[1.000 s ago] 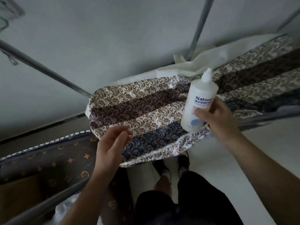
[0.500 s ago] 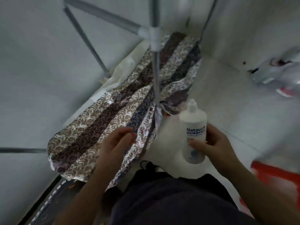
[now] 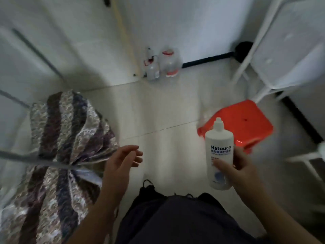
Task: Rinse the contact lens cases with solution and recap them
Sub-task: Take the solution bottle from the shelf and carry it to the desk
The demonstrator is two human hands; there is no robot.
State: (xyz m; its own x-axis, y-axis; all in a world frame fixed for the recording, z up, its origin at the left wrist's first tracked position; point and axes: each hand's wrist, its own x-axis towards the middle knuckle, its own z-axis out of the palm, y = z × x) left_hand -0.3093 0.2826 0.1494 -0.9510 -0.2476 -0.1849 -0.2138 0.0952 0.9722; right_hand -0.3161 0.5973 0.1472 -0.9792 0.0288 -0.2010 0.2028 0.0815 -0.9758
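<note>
My right hand (image 3: 235, 171) grips a white bottle of lens solution (image 3: 219, 152) labelled Natouch, held upright with its white cap on, in front of a red stool. My left hand (image 3: 121, 161) hangs in the air at centre left, fingers relaxed and slightly spread, holding nothing. No contact lens case shows in this view.
A red plastic stool (image 3: 242, 124) stands on the pale tiled floor at right. A patterned striped curtain (image 3: 66, 138) tied to a metal frame fills the left. Clear plastic bottles (image 3: 163, 64) stand by the far wall. A white rack (image 3: 288, 50) is at upper right.
My view has swung right, away from the patterned curtain toward the floor and the red stool. The bottle stays in my right hand; my left hand has opened a little.
</note>
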